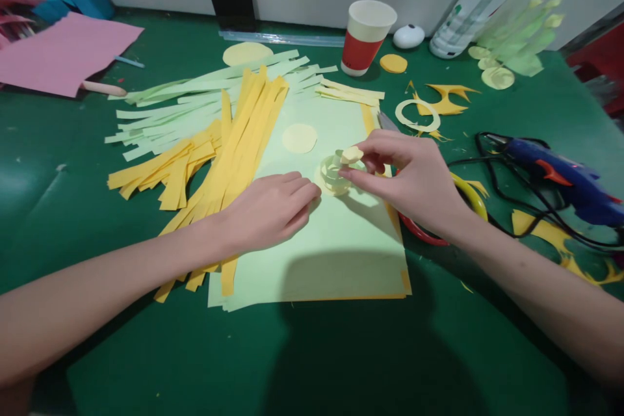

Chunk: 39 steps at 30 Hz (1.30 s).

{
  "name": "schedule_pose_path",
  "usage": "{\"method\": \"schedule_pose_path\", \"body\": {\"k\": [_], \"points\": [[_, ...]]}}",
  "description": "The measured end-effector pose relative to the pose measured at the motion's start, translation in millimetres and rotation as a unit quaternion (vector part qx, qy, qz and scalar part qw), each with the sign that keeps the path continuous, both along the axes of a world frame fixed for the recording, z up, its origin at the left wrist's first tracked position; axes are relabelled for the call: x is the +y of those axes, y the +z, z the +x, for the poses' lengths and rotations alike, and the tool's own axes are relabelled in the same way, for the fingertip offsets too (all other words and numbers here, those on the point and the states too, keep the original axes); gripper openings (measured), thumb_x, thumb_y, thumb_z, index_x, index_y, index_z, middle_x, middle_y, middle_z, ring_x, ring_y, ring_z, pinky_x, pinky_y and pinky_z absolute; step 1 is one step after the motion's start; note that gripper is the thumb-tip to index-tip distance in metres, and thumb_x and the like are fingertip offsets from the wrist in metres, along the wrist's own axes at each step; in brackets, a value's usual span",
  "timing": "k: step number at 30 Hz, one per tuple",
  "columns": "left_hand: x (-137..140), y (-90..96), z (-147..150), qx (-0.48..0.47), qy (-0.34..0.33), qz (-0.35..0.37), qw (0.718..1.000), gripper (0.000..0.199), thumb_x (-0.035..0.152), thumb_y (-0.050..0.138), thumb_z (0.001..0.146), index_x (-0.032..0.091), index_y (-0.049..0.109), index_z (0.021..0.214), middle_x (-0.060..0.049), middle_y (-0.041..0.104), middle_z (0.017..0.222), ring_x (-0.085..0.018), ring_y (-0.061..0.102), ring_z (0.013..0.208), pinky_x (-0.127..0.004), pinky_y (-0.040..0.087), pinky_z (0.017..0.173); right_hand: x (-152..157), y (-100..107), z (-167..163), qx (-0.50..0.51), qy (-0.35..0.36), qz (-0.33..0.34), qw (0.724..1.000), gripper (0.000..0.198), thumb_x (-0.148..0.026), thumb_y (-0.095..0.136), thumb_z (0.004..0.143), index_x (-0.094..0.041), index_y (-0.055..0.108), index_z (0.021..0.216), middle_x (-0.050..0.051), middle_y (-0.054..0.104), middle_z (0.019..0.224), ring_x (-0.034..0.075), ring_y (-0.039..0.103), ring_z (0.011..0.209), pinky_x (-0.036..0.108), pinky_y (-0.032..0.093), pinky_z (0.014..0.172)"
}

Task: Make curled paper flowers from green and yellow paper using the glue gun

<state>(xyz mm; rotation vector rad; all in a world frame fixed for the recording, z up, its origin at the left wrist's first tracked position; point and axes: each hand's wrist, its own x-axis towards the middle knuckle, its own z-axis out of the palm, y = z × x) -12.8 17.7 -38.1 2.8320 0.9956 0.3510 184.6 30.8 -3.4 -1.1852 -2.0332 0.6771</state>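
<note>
My right hand (414, 172) pinches a curled pale green paper strip (331, 172), topped by a small pale yellow paper piece (351, 155). The curl stands over a pale yellow paper disc (336, 190), on a stack of light green paper sheets (312, 240). At the disc's left edge, my left hand (280, 211) rests with its fingers curled together; whether they grip the edge is hidden. Above the left hand lies another pale yellow paper circle (299, 138). Scissors with a red and yellow handle (470, 198) lie partly under my right wrist.
Yellow paper strips (244, 143) and green paper strips (160, 120) spread on the left. A blue glue gun (560, 175) with a black cord lies at right among yellow scraps (541, 231). Behind stand a red-and-white paper cup (363, 42) and a paper plant (521, 45).
</note>
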Motion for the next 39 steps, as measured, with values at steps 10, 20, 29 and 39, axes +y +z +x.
{"method": "schedule_pose_path", "body": {"k": [10, 20, 29, 39], "points": [[0.6, -0.2, 1.0, 0.008, 0.001, 0.003, 1.000, 0.017, 0.016, 0.038, 0.086, 0.015, 0.054, 0.082, -0.002, 0.059, 0.069, -0.014, 0.051, 0.061, -0.025, 0.035, 0.052, -0.3, -1.2, 1.0, -0.009, 0.000, 0.000, 1.000, 0.014, -0.019, 0.064, 0.072, -0.017, 0.055, 0.061, -0.002, 0.045, 0.057, 0.009, 0.039, 0.054, 0.026, 0.030, 0.051], [1.2, -1.4, -0.1, -0.009, -0.009, 0.037, 0.999, 0.019, 0.017, 0.038, 0.087, 0.012, 0.057, 0.089, -0.008, 0.061, 0.087, -0.018, 0.054, 0.076, -0.026, 0.042, 0.059, -0.9, 0.9, 2.2, -0.005, 0.004, -0.016, 1.000, 0.016, -0.018, 0.065, 0.071, -0.018, 0.054, 0.060, -0.002, 0.046, 0.057, 0.009, 0.040, 0.055, 0.026, 0.030, 0.050], [2.2, -3.5, 1.2, -0.011, -0.005, 0.014, 1.000, 0.030, 0.017, 0.036, 0.089, 0.012, 0.055, 0.111, -0.009, 0.061, 0.116, -0.022, 0.050, 0.094, -0.036, 0.043, 0.083, -1.1, 2.0, 2.8, -0.019, 0.006, -0.017, 1.000, 0.014, -0.020, 0.065, 0.073, -0.017, 0.056, 0.062, -0.002, 0.046, 0.058, 0.009, 0.040, 0.055, 0.026, 0.031, 0.050], [2.0, -3.4, 1.1, -0.010, 0.013, 0.014, 1.000, 0.027, 0.019, 0.035, 0.090, 0.012, 0.056, 0.106, -0.011, 0.058, 0.111, -0.023, 0.049, 0.094, -0.038, 0.042, 0.081, -0.3, 2.1, 4.8, -0.019, 0.004, -0.017, 1.000, 0.015, -0.019, 0.065, 0.072, -0.018, 0.055, 0.061, -0.002, 0.047, 0.058, 0.009, 0.041, 0.055, 0.026, 0.031, 0.051]]}}
